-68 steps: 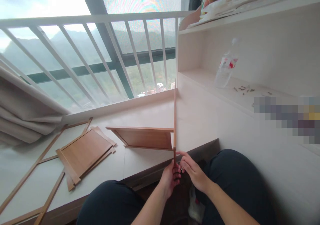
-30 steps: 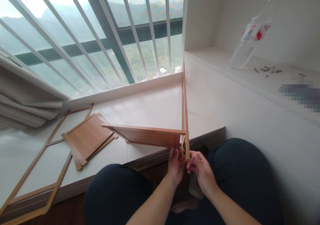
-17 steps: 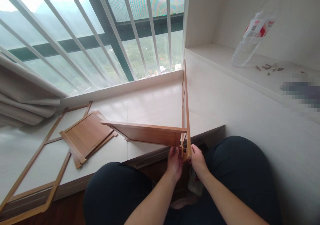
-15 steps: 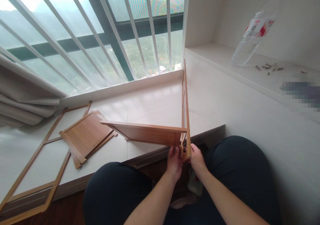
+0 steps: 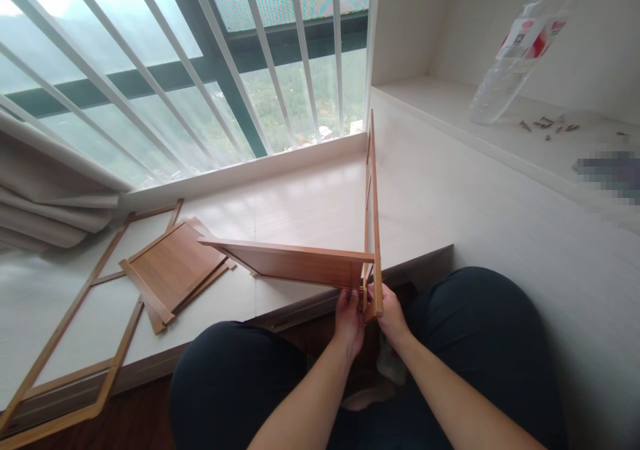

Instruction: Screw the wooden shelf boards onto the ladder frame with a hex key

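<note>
No legible text; bottle label (image 5: 529, 35) blurred

- The wooden frame (image 5: 373, 203) is a thin, light-brown piece of slim rails standing on edge, seen almost end-on. It runs away from the person across the white sill, with its near end past the sill's front edge.
- The wooden panel (image 5: 295, 267) is a flat brown board of the same tone, also on edge. It reaches leftward from the frame's near end and meets it at about a right angle, the two touching at that corner. Its far left end is over the sill.
</note>
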A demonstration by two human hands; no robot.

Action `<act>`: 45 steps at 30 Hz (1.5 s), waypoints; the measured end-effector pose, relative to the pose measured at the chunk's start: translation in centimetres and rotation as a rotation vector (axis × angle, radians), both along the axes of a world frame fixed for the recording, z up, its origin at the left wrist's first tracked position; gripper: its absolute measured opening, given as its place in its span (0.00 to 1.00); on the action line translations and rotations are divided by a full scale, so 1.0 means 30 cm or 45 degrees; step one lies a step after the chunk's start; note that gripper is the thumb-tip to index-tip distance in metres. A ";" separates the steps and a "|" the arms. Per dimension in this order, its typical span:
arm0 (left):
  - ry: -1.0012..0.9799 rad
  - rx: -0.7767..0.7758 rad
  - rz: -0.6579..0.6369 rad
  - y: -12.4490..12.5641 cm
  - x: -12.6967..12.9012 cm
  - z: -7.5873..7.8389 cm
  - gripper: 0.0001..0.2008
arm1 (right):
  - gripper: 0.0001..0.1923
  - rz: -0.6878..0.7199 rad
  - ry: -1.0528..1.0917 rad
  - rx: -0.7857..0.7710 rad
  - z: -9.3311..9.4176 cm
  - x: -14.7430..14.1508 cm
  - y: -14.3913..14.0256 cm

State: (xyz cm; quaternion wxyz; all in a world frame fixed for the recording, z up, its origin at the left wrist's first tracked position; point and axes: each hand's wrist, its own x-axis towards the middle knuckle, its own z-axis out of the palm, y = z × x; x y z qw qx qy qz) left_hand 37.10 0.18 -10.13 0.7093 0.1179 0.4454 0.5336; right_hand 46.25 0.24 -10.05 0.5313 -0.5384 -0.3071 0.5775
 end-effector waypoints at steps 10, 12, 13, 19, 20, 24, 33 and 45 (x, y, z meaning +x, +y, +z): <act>0.065 0.020 0.016 0.004 -0.006 -0.024 0.22 | 0.26 0.025 -0.028 0.027 -0.031 -0.007 0.007; 0.034 0.010 0.028 0.004 -0.008 -0.026 0.22 | 0.27 0.031 -0.028 0.026 -0.031 -0.008 0.011; 0.021 0.002 0.033 0.003 -0.010 -0.027 0.23 | 0.27 0.030 -0.034 0.022 -0.032 -0.009 0.013; -0.073 -0.002 0.050 0.000 -0.019 -0.029 0.23 | 0.32 0.007 -0.108 -0.026 -0.061 -0.021 0.022; -0.087 -0.006 0.053 0.000 -0.021 -0.031 0.23 | 0.33 0.010 -0.100 -0.029 -0.068 -0.022 0.022; -0.045 0.005 0.005 -0.001 -0.030 -0.047 0.22 | 0.34 -0.006 -0.058 -0.041 -0.087 -0.021 0.019; -0.006 -0.015 -0.003 -0.002 -0.042 -0.059 0.21 | 0.27 0.008 -0.348 0.020 -0.038 -0.010 0.003; 0.036 0.009 -0.019 -0.001 -0.041 -0.037 0.21 | 0.17 0.033 -0.326 0.103 -0.018 -0.012 -0.023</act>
